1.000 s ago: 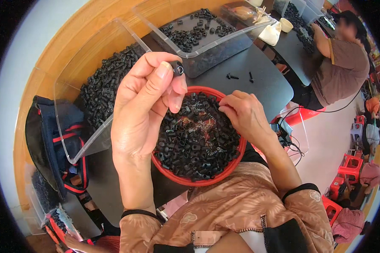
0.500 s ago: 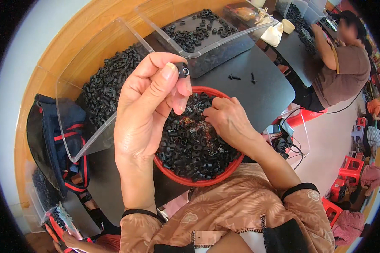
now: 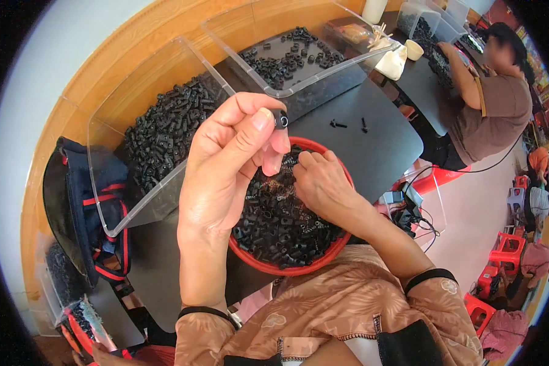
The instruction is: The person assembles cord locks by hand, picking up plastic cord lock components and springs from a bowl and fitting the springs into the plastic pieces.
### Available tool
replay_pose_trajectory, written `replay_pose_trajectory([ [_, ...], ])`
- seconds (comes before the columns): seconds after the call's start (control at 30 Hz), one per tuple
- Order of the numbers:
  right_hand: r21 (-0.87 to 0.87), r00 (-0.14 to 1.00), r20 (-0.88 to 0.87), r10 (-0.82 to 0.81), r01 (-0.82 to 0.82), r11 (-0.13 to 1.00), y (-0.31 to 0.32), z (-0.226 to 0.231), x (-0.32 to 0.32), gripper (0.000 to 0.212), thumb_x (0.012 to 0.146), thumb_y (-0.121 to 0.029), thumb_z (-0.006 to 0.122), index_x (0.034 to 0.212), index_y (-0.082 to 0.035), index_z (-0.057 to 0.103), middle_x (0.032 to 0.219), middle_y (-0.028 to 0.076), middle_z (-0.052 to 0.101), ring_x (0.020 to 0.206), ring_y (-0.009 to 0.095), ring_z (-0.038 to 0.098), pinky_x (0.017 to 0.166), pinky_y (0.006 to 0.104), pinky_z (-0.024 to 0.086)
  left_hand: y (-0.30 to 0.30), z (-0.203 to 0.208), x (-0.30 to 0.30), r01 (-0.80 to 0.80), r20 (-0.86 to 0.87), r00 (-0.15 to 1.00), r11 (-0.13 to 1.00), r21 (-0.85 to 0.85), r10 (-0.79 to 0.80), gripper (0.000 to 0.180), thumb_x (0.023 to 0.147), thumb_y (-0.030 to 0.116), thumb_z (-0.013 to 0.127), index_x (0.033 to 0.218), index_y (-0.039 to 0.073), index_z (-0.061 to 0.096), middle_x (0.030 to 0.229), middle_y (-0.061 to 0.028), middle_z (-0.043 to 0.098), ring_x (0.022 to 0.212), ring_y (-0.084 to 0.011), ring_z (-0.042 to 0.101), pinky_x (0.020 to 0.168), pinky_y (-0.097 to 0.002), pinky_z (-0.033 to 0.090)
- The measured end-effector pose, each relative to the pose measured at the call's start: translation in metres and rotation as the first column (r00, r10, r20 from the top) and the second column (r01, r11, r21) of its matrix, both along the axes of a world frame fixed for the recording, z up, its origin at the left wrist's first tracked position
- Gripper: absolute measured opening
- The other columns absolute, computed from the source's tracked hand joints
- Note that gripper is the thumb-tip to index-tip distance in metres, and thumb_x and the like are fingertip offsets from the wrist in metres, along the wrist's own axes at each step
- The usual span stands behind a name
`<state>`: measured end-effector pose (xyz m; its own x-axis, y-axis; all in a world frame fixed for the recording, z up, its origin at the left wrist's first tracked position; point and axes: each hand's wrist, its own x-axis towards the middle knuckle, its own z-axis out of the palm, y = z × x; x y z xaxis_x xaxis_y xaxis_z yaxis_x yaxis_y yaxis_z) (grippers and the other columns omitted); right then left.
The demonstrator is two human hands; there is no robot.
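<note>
My left hand point(image 3: 222, 165) is raised over the near-left side of a red basin point(image 3: 274, 270). Its thumb and forefinger pinch a small black plastic piece point(image 3: 279, 119) with a round hole at the end; the other fingers are loosely bent. Inside the basin lies a heap of small black plastic parts point(image 3: 280, 235), mixed with thin metal springs point(image 3: 317, 227) and some reddish bits. My right hand point(image 3: 326, 183) is down over the right side of this heap, its fingers curled together. Their tips are hidden, so what they grip does not show.
Behind the basin stand two clear plastic bins, the left one point(image 3: 110, 232) heaped with black parts, the right one point(image 3: 323, 85) holding fewer. Two black pieces point(image 3: 338, 124) lie on the dark table point(image 3: 384, 140). A dark bag point(image 3: 73, 201) is at left; a person point(image 3: 494, 110) works far right.
The view has shifted slightly. My left hand still pinches the black piece, a little further right and lower in the picture. The right hand's fingers have curled closer together over the heap.
</note>
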<state>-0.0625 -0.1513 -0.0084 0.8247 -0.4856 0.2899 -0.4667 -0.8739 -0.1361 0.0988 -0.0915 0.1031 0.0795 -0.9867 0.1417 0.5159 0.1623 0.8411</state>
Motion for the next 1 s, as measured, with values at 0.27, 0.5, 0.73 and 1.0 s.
replay_pose_trajectory([
  [0.27,0.244,0.912,0.408,-0.048,-0.058,0.968,-0.002,0.018,-0.008,0.014,0.073,-0.010,0.068,0.081,-0.002,0.060,0.086,0.011,0.055,0.080,0.028,0.057,0.072,0.0384,0.044,-0.001,-0.002,-0.004,-0.008,0.021,1.000,0.999,0.046,0.007,0.019,0.093,0.022,0.059,0.101,0.005,0.057,0.073,-0.0034,0.059,0.059,-0.0078,0.049,0.054,-0.0187,0.039],
  [0.5,0.480,0.615,0.757,-0.219,-0.298,0.825,-0.006,0.068,-0.016,0.014,0.084,-0.004,0.064,0.097,-0.001,0.060,0.095,0.006,0.055,0.073,0.010,0.049,0.064,0.0219,0.042,-0.006,-0.004,-0.010,-0.001,0.067,0.998,0.996,0.091,-0.005,0.014,0.092,0.020,0.058,0.092,0.006,0.055,0.070,-0.0029,0.058,0.059,-0.0072,0.052,0.051,-0.0182,0.041],
  [0.73,0.190,0.619,0.786,0.002,-0.244,0.951,-0.016,0.092,-0.015,0.018,0.083,0.001,0.061,0.100,-0.002,0.058,0.110,0.015,0.056,0.087,0.019,0.056,0.073,0.0275,0.045,-0.010,-0.019,-0.019,0.158,0.010,0.987,0.975,0.157,-0.161,0.016,0.096,0.024,0.056,0.093,0.008,0.056,0.076,0.0009,0.058,0.066,-0.0053,0.055,0.057,-0.0186,0.043],
  [1.0,0.120,0.597,0.794,0.110,-0.333,0.935,-0.021,0.089,-0.009,0.023,0.080,0.003,0.065,0.101,-0.004,0.060,0.119,0.017,0.053,0.097,0.024,0.057,0.082,0.0306,0.047,-0.013,-0.022,-0.013,0.286,-0.133,0.955,0.939,0.192,-0.264,0.024,0.095,0.025,0.057,0.107,0.005,0.059,0.078,0.0020,0.058,0.067,-0.0055,0.055,0.056,-0.0190,0.042],
])
